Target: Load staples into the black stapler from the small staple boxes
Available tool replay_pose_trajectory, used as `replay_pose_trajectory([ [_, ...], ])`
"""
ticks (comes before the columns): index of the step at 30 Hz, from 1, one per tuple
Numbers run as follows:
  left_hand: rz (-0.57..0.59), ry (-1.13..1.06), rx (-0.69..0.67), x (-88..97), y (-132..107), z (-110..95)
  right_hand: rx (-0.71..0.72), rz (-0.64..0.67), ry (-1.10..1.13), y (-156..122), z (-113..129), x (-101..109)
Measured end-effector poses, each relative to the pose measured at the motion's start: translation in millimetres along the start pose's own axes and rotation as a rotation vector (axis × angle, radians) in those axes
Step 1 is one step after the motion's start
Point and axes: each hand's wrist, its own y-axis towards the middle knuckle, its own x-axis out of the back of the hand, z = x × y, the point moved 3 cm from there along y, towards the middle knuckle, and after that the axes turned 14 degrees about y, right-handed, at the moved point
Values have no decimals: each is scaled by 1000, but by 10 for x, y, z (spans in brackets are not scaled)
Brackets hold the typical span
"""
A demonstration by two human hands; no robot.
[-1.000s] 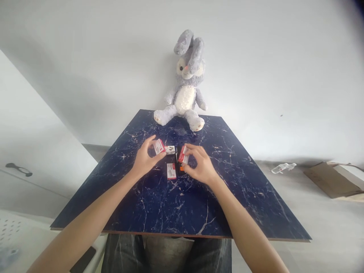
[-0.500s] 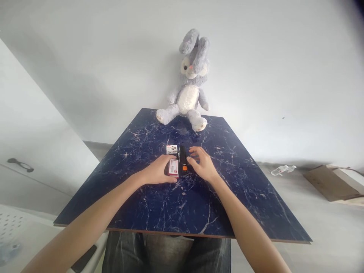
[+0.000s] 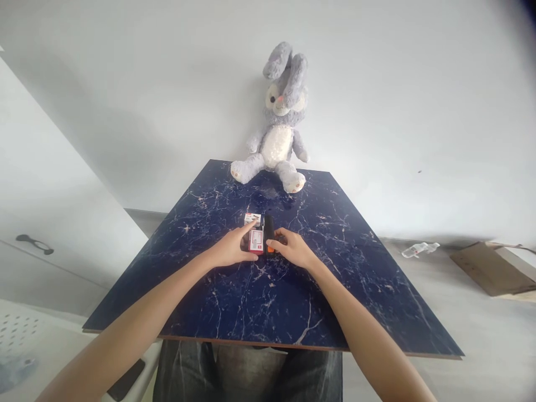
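Near the table's middle, my left hand (image 3: 229, 247) is around a small red-and-white box (image 3: 255, 242), thumb at its near end. Its index finger reaches forward onto a second small white box (image 3: 252, 218) with dark pictures printed on it. Just right of these lies a long black object (image 3: 268, 224) with an orange patch, which looks like a stapler; its exact kind is unclear. My right hand (image 3: 293, 248) pinches the near part of this black object from the right, its thumb over the orange patch. The boxes and the black object stand close side by side.
A grey plush rabbit (image 3: 278, 123) sits at the far edge of the dark blue marbled table (image 3: 268, 312). To the right, a clear bottle (image 3: 420, 249) and a cardboard box (image 3: 489, 268) lie on the floor. A white cabinet (image 3: 50, 195) stands to the left.
My right hand has moved left and closed on the black object. The red-and-white box has shifted slightly forward, and my left index finger has stretched onto the white box.
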Motion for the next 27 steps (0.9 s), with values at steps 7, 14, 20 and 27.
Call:
replay_pose_trajectory([
  [7,77,-176,-31,33,-27,-36,-139,115,335,12,-161,-100],
  [14,121,-96,-26,49,-18,-10,-155,126,354,32,-168,-84],
  [20,13,106,-20,55,-20,36,-147,155,368,26,-154,-86],
  [27,15,197,-66,47,-18,69,-144,161,369,21,-127,-80],
])
